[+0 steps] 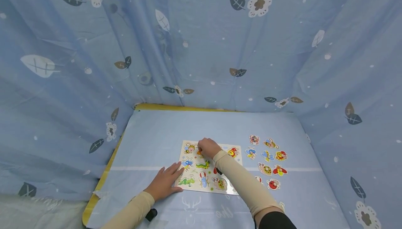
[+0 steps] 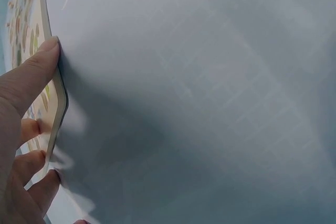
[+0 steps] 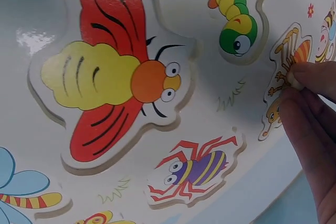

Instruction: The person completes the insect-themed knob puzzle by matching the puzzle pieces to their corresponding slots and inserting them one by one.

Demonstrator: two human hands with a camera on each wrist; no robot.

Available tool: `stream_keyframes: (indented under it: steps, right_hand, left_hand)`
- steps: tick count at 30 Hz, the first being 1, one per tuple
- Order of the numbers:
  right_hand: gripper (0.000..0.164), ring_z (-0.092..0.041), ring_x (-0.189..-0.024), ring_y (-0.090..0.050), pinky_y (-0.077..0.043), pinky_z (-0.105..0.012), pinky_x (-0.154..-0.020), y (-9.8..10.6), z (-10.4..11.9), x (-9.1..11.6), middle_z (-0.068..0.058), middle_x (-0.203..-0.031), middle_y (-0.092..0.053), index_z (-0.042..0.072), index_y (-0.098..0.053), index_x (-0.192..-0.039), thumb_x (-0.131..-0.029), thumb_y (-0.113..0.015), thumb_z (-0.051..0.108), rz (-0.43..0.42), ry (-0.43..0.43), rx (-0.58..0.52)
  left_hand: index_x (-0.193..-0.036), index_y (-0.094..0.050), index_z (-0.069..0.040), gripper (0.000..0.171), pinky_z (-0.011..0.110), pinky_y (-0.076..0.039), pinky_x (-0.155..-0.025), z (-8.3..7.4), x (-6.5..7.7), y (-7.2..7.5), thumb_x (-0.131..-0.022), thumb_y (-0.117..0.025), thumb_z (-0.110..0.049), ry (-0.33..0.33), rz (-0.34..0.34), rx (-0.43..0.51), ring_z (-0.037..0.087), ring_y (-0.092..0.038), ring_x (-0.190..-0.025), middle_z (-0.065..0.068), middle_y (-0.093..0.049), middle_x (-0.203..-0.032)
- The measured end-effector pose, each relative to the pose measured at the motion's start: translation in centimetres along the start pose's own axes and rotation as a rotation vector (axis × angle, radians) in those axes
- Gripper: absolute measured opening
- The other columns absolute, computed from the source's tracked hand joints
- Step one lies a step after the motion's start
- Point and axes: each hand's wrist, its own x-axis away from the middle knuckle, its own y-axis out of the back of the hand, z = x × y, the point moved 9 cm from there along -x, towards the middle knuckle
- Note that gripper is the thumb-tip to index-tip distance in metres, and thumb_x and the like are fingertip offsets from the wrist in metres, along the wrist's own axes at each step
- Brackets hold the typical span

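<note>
A light puzzle board (image 1: 201,188) printed with colourful insects lies on the table. My left hand (image 1: 165,182) rests at its lower-left corner with fingers spread; in the left wrist view its thumb (image 2: 39,69) touches the board's edge. Over the board's upper part, my right hand (image 1: 209,148) pinches the small knob of an orange-striped insect puzzle piece (image 3: 302,51). That piece lies at its matching recess; whether it is fully seated I cannot tell. Near it in the right wrist view are a purple spider picture (image 3: 202,171) and a red-winged insect picture (image 3: 110,74), both in recessed outlines.
Loose insect pieces lie right of the board, among them a spider piece (image 1: 254,139), a bee piece (image 1: 270,143) and a ladybug piece (image 1: 274,184). My right forearm covers the board's right part. A blue patterned curtain (image 1: 201,47) surrounds the table (image 1: 150,135).
</note>
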Motion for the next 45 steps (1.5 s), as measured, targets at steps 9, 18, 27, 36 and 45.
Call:
stream_keyframes:
  steps: [9,18,27,36,45]
  right_hand:
    - [0.016,-0.007,-0.061,-0.042,-0.038,-0.023,-0.061,-0.4,-1.6,0.4,0.003,-0.071,-0.062,0.013,-0.072,-0.08,-0.096,-0.072,0.01,-0.037,0.041,-0.059]
    - [0.027,-0.023,-0.093,-0.074,-0.063,-0.041,-0.084,3.0,-8.3,3.8,-0.013,-0.112,-0.076,0.003,-0.076,-0.116,-0.092,-0.08,0.015,-0.123,-0.069,-0.174]
    - [0.031,-0.035,-0.103,-0.072,-0.061,-0.052,-0.089,5.7,-18.3,8.8,-0.018,-0.115,-0.074,0.0,-0.074,-0.119,-0.092,-0.078,0.015,-0.272,-0.331,-0.105]
    - [0.021,-0.034,-0.091,-0.072,-0.062,-0.05,-0.082,5.2,-23.4,11.6,-0.019,-0.101,-0.074,-0.003,-0.075,-0.11,-0.096,-0.073,0.014,-0.303,-0.485,-0.048]
    - [0.009,-0.028,-0.078,-0.07,-0.062,-0.047,-0.075,3.7,-24.8,12.6,-0.015,-0.088,-0.074,0.0,-0.076,-0.093,-0.097,-0.071,0.006,-0.284,-0.547,-0.056]
  left_hand:
    - [-0.156,-0.047,-0.021,0.087,0.067,-0.033,-0.121,0.2,-0.5,-0.6,-0.085,-0.072,-0.064,0.026,0.014,-0.003,0.03,-0.036,-0.155,0.003,-0.034,-0.17]
    - [-0.157,-0.047,-0.021,0.087,0.067,-0.034,-0.121,0.5,-0.8,-0.1,-0.085,-0.072,-0.065,0.026,-0.01,-0.016,0.029,-0.036,-0.156,0.002,-0.034,-0.17]
    - [-0.156,-0.048,-0.021,0.086,0.067,-0.033,-0.121,0.6,-0.7,0.4,-0.085,-0.074,-0.062,0.04,-0.003,-0.002,0.028,-0.035,-0.156,0.003,-0.035,-0.169]
    - [-0.156,-0.048,-0.021,0.087,0.068,-0.033,-0.12,0.7,-0.4,0.2,-0.084,-0.075,-0.062,0.031,-0.013,0.016,0.03,-0.037,-0.155,0.004,-0.036,-0.169]
    - [-0.156,-0.049,-0.022,0.087,0.07,-0.032,-0.12,0.1,-0.1,-0.4,-0.083,-0.074,-0.064,0.023,0.012,0.046,0.031,-0.036,-0.155,0.004,-0.036,-0.169]
